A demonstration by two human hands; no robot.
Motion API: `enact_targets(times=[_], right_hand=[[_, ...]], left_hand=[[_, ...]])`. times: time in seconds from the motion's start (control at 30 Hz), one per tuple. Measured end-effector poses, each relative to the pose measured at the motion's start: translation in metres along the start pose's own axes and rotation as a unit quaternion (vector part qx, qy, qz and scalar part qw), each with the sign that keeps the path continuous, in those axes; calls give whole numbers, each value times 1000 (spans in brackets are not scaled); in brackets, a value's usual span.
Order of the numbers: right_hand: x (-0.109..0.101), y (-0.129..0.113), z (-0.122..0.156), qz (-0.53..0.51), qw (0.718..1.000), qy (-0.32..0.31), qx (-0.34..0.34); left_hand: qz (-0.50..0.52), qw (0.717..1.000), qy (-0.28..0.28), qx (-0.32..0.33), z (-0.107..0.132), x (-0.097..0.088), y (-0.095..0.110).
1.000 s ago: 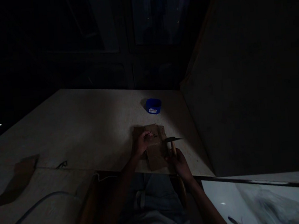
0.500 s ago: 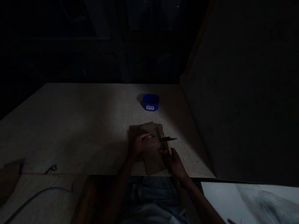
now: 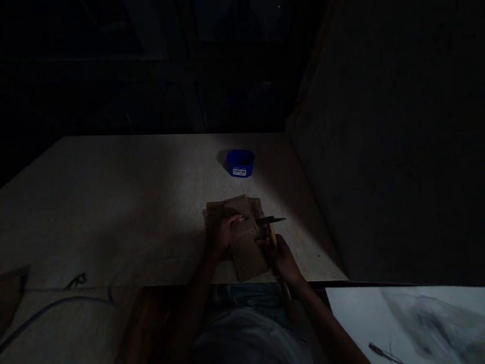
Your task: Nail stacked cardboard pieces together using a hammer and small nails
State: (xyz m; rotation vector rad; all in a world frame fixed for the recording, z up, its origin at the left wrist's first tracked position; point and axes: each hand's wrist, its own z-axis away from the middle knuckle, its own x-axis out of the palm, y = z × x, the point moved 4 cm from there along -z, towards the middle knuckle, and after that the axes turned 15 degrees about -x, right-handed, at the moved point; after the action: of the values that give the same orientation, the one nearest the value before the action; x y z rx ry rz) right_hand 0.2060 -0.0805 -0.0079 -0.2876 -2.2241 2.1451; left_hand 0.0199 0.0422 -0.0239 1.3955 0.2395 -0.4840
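In the dim light, folded pieces of brown cardboard (image 3: 250,261) lie near the front edge of the table. My right hand (image 3: 284,260) is wrapped round the wooden handle of a hammer (image 3: 271,220). Its dark metal head hovers over the right side of the cardboard, a short way from my left fingertips. My left hand (image 3: 224,233) rests on the left part of the cardboard with its fingertips pinched together. Something small and dark seems to be at those fingertips, too small to name.
A blue plastic tub (image 3: 241,164) with a white label stands behind the cardboard. A dark panel (image 3: 386,162) rises on the right. A cable (image 3: 44,310) and a brown piece (image 3: 0,300) lie at left. Clear plastic (image 3: 449,322) lies on a white surface at lower right.
The view has shifted slightly, so the table scene sits a little further left and up. Both hands stay at the cardboard, with the hammer still held over its right side.
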Motion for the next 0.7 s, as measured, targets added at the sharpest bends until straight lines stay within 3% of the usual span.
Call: enact_targets(times=[0.3,0.5,0.7], right_hand=[[1,7,3,-2,1000,-3,-15],[1,7,4,-2,1000,-8,-23],[0,7,0,1,999,-7,-53]], left_hand=[[-16,1000,-3,5,0,0,-5],[-52,995,13,89,1,-2,-2],[-68,992,1,104,0,-3,3]])
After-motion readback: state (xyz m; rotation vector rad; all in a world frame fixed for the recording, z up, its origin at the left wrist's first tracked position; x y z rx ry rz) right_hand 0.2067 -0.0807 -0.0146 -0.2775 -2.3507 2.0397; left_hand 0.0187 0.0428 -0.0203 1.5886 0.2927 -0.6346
